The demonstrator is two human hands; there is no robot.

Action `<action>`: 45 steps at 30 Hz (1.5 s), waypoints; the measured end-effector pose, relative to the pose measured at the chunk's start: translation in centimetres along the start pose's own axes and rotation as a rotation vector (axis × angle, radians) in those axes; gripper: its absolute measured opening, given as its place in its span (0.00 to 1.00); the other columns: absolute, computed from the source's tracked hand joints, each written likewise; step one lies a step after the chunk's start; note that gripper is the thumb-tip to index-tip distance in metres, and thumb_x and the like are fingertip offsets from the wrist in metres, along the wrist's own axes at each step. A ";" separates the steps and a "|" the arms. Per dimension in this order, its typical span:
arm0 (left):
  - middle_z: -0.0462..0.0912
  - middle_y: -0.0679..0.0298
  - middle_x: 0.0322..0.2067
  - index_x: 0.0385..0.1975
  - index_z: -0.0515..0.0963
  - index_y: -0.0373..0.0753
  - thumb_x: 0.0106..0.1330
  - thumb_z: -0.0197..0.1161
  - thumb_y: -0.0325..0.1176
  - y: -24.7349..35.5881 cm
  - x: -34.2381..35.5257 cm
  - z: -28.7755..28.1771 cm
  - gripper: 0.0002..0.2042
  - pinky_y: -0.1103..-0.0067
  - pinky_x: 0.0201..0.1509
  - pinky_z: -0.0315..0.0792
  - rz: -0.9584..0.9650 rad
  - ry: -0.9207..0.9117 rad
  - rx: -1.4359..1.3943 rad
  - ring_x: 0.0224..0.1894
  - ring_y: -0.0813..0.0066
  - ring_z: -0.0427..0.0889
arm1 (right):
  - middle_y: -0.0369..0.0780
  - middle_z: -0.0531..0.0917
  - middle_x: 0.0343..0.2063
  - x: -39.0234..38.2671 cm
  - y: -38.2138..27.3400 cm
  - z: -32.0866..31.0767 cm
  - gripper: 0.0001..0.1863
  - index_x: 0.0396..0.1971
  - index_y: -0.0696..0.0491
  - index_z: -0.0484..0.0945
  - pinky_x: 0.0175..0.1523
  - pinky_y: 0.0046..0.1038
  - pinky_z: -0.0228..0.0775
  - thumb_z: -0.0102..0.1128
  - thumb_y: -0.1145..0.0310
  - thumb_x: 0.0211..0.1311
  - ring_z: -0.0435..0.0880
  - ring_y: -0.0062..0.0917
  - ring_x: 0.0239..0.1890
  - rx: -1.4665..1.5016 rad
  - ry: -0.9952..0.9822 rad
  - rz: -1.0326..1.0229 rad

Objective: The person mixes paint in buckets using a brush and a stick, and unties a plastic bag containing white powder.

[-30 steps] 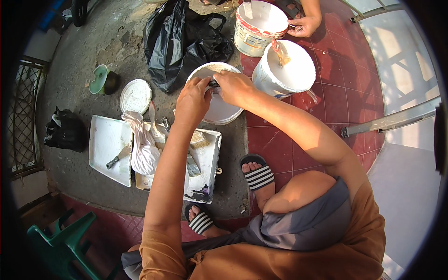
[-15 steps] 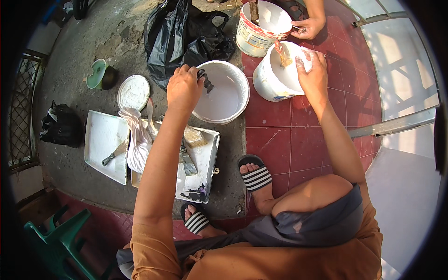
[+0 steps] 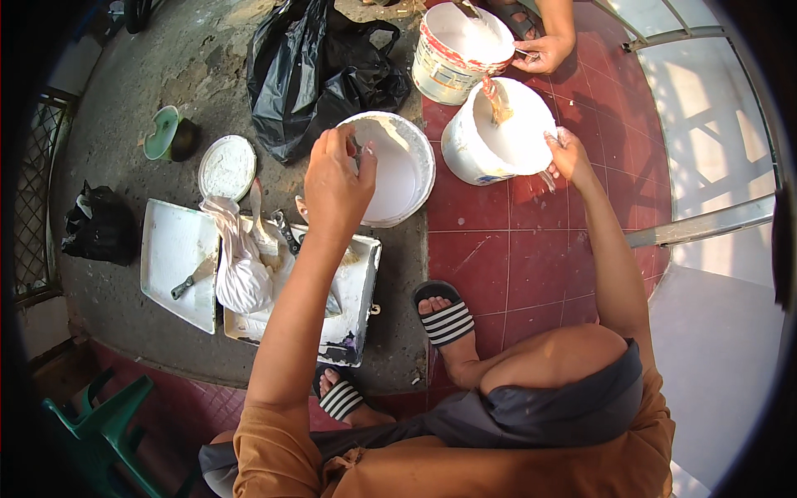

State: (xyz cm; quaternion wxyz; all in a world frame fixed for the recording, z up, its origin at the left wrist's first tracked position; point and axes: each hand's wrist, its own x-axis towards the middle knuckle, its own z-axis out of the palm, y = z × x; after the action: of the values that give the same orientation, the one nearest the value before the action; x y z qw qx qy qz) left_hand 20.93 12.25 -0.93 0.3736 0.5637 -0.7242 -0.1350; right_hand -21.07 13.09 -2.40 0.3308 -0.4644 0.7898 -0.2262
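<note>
My left hand (image 3: 339, 178) is closed around a small dark tool, mostly hidden by the fingers, at the left rim of a round white tub (image 3: 427, 178) with white paint inside. My right hand (image 3: 569, 158) grips the right rim of a white bucket (image 3: 466, 153), which also holds white paint. A brush (image 3: 496, 104) with a reddish handle leans inside that bucket. Left of my left forearm, a paint-smeared tray (image 3: 369, 290) carries a bundled white cloth (image 3: 242, 278), brushes and a scraper, partly covered by my arm.
Another person's hand (image 3: 544, 54) is at a red-rimmed bucket (image 3: 436, 70) beyond mine. A black plastic bag (image 3: 290, 91) lies behind the tub. Leftward are a white lid (image 3: 227, 168), a green cup (image 3: 166, 133), a second tray (image 3: 166, 249) with a scraper, and a green chair (image 3: 120, 423).
My right hand has shifted nearer along the bucket's rim, its fingers now lower outside. My left hand has turned and drawn the dark tool back from over the paint to the tub's rim.
</note>
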 end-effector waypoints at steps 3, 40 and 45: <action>0.79 0.57 0.30 0.45 0.77 0.31 0.66 0.66 0.29 3.8 -2.5 0.7 0.11 0.75 0.34 0.73 -0.081 -0.105 -0.344 0.28 0.70 0.77 | 0.43 0.82 0.26 -0.3 0.5 0.3 0.15 0.42 0.63 0.75 0.20 0.26 0.71 0.51 0.63 0.75 0.79 0.22 0.16 0.042 0.085 -0.045; 0.46 0.40 0.73 0.74 0.35 0.29 0.37 0.86 0.51 9.4 -7.8 12.4 0.72 0.61 0.77 0.54 -0.118 -0.293 -0.921 0.76 0.44 0.50 | 0.45 0.85 0.32 -14.1 -7.5 -1.0 0.13 0.47 0.68 0.74 0.21 0.21 0.78 0.52 0.73 0.71 0.84 0.21 0.24 0.114 0.164 -0.073; 0.49 0.41 0.72 0.74 0.35 0.29 0.38 0.86 0.49 9.9 -8.2 10.6 0.71 0.61 0.77 0.55 -0.178 -0.262 -0.980 0.75 0.45 0.52 | 0.43 0.84 0.31 -15.0 -10.1 -1.2 0.14 0.49 0.66 0.75 0.22 0.22 0.78 0.53 0.72 0.70 0.83 0.20 0.24 0.058 0.136 -0.111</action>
State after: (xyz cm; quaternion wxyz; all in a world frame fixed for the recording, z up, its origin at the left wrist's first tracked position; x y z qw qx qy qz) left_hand 7.19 20.65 -5.33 0.4871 0.3603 -0.5659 -0.5592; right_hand -10.79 21.64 9.82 0.2768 -0.4813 0.7765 -0.2980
